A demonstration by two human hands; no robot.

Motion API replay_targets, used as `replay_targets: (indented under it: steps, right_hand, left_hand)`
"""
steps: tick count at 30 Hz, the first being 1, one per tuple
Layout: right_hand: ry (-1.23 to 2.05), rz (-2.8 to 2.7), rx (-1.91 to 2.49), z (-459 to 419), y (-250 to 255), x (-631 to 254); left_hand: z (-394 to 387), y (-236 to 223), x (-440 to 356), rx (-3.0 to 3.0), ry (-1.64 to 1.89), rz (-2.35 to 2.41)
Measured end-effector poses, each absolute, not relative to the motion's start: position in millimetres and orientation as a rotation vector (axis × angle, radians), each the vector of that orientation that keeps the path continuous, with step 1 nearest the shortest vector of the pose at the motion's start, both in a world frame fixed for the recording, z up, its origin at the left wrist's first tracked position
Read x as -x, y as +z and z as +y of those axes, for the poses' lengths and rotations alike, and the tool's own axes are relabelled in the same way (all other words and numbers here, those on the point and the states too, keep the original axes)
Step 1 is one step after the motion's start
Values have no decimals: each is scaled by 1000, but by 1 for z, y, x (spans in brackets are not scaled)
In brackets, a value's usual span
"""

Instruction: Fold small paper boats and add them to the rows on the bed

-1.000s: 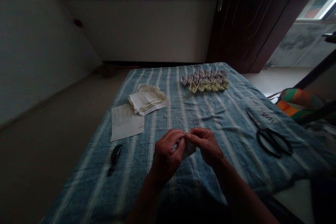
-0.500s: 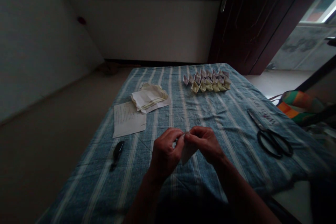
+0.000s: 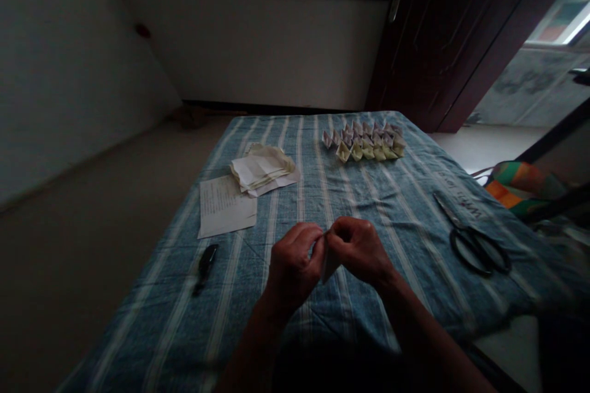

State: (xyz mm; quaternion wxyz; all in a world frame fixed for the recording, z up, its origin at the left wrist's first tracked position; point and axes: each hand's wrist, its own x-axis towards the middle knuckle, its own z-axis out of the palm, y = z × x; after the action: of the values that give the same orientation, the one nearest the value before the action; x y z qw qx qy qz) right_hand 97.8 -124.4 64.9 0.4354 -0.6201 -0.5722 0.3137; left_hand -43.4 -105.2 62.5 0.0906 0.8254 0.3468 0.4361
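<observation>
A small piece of folded white paper (image 3: 330, 264) is pinched between my left hand (image 3: 292, 264) and my right hand (image 3: 357, 249), above the middle of a blue striped tablecloth (image 3: 295, 215). Much of the paper is hidden by my fingers. Beyond my hands, several small folded paper boats (image 3: 364, 144) stand in tight rows. A loose pile of folded paper (image 3: 262, 169) lies on a printed sheet (image 3: 225, 206) to the far left of my hands.
Black-handled scissors (image 3: 474, 247) lie on the cloth to the right, and a small black object (image 3: 206, 267) lies to the left. A striped, colourful fabric (image 3: 520, 187) sits beyond the table's right edge. A dark wooden door (image 3: 415, 43) stands behind.
My hands have drawn slightly closer and higher, and less of the paper shows below my fingers. The view has shifted a little. The objects on the cloth have not moved.
</observation>
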Motion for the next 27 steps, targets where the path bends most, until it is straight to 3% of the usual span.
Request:
replay_targets:
  steps: [11,27]
  right_hand:
    - [547,-1532,1807,-125,73,-96]
    - [553,-1537,1827,-121,75,-97]
  left_hand:
    - [-105,58,41,-2526,1287,989]
    - [-104,57,41,-2482,1238,941]
